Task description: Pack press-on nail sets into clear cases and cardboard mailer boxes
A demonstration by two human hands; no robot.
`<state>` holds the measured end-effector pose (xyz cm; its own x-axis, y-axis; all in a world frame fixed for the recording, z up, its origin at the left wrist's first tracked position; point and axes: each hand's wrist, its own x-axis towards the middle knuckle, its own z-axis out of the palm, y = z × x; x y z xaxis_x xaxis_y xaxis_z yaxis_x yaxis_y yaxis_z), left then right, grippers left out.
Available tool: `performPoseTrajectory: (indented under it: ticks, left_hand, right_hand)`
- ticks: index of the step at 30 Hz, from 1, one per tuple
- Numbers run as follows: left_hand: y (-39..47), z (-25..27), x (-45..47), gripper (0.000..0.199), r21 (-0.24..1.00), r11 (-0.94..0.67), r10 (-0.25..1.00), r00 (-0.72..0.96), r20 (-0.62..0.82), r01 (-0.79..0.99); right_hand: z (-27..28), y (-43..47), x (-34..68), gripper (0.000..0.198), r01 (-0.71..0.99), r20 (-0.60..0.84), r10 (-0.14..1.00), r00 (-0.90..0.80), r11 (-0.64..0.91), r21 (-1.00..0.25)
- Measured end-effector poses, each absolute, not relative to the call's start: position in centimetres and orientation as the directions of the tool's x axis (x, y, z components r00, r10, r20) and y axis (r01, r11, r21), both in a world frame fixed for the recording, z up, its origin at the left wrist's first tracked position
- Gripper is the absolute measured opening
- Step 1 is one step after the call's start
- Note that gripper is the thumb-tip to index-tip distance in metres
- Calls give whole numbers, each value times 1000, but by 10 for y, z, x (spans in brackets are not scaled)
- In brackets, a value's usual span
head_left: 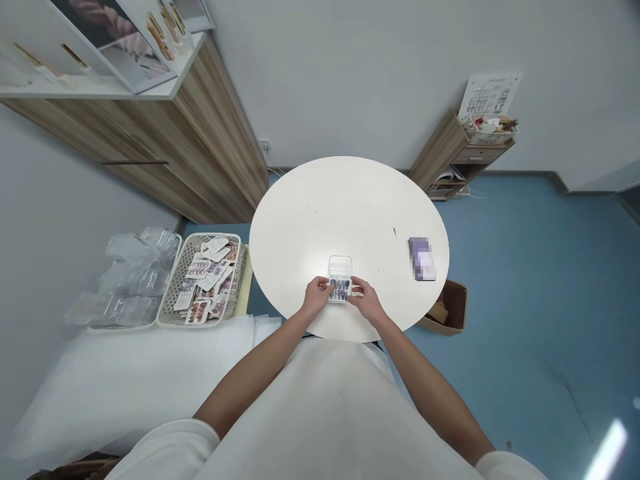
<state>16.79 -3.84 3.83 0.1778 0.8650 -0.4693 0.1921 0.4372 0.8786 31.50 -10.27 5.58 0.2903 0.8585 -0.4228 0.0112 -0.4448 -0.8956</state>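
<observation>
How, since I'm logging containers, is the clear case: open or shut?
Open: the case has its lid swung back, exposing the nails inside.

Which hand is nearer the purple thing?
Right. The right hand, at the right side of the clear case, has the purple thing to its right; the left hand, at the case's left side, is farther away.

Nail set [340,285] too small for detail, purple packet [420,251] blurred, framed picture [117,41] cropped above
</observation>
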Motion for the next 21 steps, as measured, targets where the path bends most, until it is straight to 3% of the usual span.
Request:
performPoseTrajectory:
  ticks: [4, 11, 21]
  left_hand:
    - [-42, 48, 153, 30, 894, 418, 862, 240, -447, 163]
    - [-41, 66, 135, 34, 830, 558, 731, 469, -496, 7]
    - [-37, 72, 134, 35, 801, 595, 688, 552, -471, -59]
  right_hand:
    - [71, -113, 302, 57, -69, -425, 854, 301, -425, -903]
    - [85, -121, 304, 48, -213, -444, 847, 291, -396, -893]
    - [90, -103, 305, 37, -436, -495, 856, 148, -392, -810]
